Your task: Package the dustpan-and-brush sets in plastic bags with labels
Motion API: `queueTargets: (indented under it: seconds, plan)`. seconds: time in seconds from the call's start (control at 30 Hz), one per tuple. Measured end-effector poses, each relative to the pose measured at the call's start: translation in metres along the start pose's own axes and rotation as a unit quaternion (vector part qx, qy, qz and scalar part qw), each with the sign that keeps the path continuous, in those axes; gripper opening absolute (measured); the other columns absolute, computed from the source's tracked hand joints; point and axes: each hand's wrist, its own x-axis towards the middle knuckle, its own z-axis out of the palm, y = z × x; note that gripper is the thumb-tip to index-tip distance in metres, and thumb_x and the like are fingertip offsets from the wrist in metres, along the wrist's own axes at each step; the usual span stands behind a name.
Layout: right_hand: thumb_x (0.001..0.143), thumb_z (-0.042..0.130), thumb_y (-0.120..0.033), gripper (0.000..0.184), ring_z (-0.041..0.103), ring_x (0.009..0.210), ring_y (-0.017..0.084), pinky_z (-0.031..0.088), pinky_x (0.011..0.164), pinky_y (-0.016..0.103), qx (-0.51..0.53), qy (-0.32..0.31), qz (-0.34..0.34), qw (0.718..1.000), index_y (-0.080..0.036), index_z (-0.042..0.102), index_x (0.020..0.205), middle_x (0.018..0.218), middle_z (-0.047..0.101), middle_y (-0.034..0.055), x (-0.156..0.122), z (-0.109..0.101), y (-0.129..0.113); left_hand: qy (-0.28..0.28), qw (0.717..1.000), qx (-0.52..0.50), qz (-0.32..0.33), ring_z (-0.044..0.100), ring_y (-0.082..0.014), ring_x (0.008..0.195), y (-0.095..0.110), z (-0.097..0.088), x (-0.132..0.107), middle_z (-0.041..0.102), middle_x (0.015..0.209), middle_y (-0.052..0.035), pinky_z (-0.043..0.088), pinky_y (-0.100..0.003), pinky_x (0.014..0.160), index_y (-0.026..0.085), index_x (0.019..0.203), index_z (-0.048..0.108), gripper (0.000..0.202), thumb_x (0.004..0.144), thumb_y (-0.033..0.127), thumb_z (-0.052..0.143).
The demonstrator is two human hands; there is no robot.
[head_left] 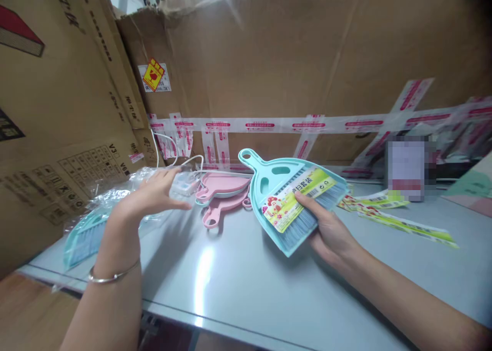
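My right hand (331, 232) grips a teal mini dustpan and brush set (282, 187) by its wide end, thumb pressed on the yellow-green paper label (298, 197) wrapped across the bristles. The set is tilted, handle pointing up-left, just above the grey table (230, 274). My left hand (151, 194), with a bangle on the wrist, hovers open with fingers stretched toward the clear plastic bags (115, 192) at the left. It holds nothing. Beyond it two pink dustpans (223, 192) lie stacked on the table.
A bagged teal brush set (82, 241) lies at the left table edge. Loose yellow-green labels (403, 220) are scattered at the right. Taped cardboard walls (292, 69) surround the table's back and left. A white cable (184, 162) and small white box (183, 187) sit near the corner.
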Motion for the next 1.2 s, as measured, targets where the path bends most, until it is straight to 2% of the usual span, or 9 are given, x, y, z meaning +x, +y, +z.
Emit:
queueTargets:
  seconds: [0.13, 0.27, 0.37, 0.43, 0.53, 0.67, 0.93, 1.03, 1.2]
  plan:
    - [0.067, 0.073, -0.022, 0.047, 0.064, 0.097, 0.024, 0.057, 0.080, 0.037, 0.036, 0.021, 0.011, 0.999, -0.021, 0.061, 0.113, 0.114, 0.065, 0.0065, 0.002, 0.000, -0.002, -0.031, 0.975, 0.207, -0.072, 0.048, -0.0375, 0.118, -0.014, 0.008, -0.003, 0.057, 0.124, -0.0147, 0.040, -0.051, 0.090, 0.019, 0.107, 0.060, 0.036, 0.073, 0.028, 0.059]
    - [0.069, 0.071, -0.017, 0.042, 0.064, 0.098, 0.023, 0.056, 0.081, 0.036, 0.064, 0.047, -0.013, 0.997, -0.022, 0.063, 0.110, 0.112, 0.066, 0.0055, 0.000, 0.002, -0.015, 0.164, 0.959, 0.228, -0.039, 0.064, -0.0279, 0.083, 0.005, 0.003, 0.003, 0.068, 0.089, -0.0126, 0.046, -0.039, 0.071, 0.017, 0.086, 0.062, 0.023, 0.083, 0.017, 0.040]
    - [0.072, 0.068, -0.013, 0.039, 0.062, 0.103, 0.021, 0.054, 0.083, 0.036, 0.084, 0.064, -0.060, 0.993, -0.022, 0.063, 0.110, 0.113, 0.066, 0.0051, -0.001, 0.003, -0.033, 0.327, 0.911, 0.180, 0.176, 0.063, -0.0228, 0.089, 0.024, 0.003, -0.001, 0.070, 0.090, -0.0077, 0.044, -0.040, 0.083, 0.019, 0.083, 0.061, 0.019, 0.085, 0.016, 0.043]
    - [0.074, 0.065, -0.011, 0.038, 0.062, 0.104, 0.019, 0.054, 0.083, 0.035, 0.097, 0.071, -0.103, 0.987, -0.022, 0.063, 0.110, 0.113, 0.066, 0.0043, -0.002, 0.003, -0.047, 0.346, 0.863, 0.131, 0.344, 0.062, -0.0182, 0.092, 0.037, 0.012, -0.011, 0.070, 0.094, -0.0035, 0.042, -0.038, 0.091, 0.020, 0.083, 0.060, 0.015, 0.085, 0.013, 0.047]
    - [0.075, 0.063, -0.008, 0.039, 0.062, 0.104, 0.016, 0.054, 0.083, 0.031, 0.115, 0.077, -0.156, 0.978, -0.023, 0.063, 0.111, 0.115, 0.065, 0.0024, -0.002, -0.001, -0.062, 0.303, 0.812, 0.085, 0.492, 0.061, -0.0151, 0.095, 0.053, 0.033, -0.028, 0.070, 0.098, -0.0015, 0.040, -0.036, 0.094, 0.020, 0.085, 0.058, 0.011, 0.084, 0.011, 0.053]
    - [0.074, 0.065, -0.008, 0.038, 0.063, 0.101, 0.016, 0.056, 0.076, 0.030, 0.100, 0.082, -0.166, 0.978, -0.023, 0.064, 0.108, 0.113, 0.066, 0.0022, -0.004, -0.013, -0.064, 0.235, 0.811, 0.074, 0.531, 0.061, -0.0135, 0.095, 0.054, 0.057, -0.038, 0.070, 0.098, -0.0002, 0.039, -0.035, 0.094, 0.020, 0.081, 0.057, 0.014, 0.086, 0.009, 0.050]
    - [0.076, 0.060, -0.007, 0.035, 0.069, 0.082, 0.017, 0.058, 0.066, 0.031, 0.043, 0.125, -0.097, 0.986, -0.024, 0.066, 0.106, 0.104, 0.069, 0.0039, -0.002, -0.047, -0.058, 0.222, 0.932, -0.035, 0.284, 0.060, -0.0190, 0.088, 0.041, 0.041, -0.017, 0.067, 0.094, -0.0085, 0.047, -0.033, 0.075, 0.016, 0.099, 0.059, 0.025, 0.086, 0.011, 0.038]
    - [0.076, 0.057, -0.005, 0.034, 0.070, 0.076, 0.019, 0.059, 0.063, 0.033, 0.011, 0.131, -0.063, 0.989, -0.020, 0.067, 0.104, 0.099, 0.070, 0.0066, 0.001, -0.058, -0.063, 0.071, 0.967, -0.029, 0.244, 0.062, -0.0179, 0.073, 0.079, 0.023, -0.009, 0.069, 0.084, -0.0066, 0.046, -0.029, 0.063, 0.018, 0.103, 0.060, 0.028, 0.087, 0.016, 0.037]
    - [0.076, 0.054, -0.004, 0.034, 0.070, 0.075, 0.022, 0.059, 0.062, 0.035, -0.001, 0.119, -0.047, 0.992, -0.019, 0.067, 0.103, 0.097, 0.071, 0.0075, 0.000, -0.065, -0.068, -0.171, 0.914, 0.121, 0.346, 0.063, -0.0218, 0.066, 0.155, 0.032, 0.000, 0.070, 0.078, -0.0079, 0.042, -0.029, 0.053, 0.021, 0.111, 0.060, 0.041, 0.076, 0.010, 0.042]
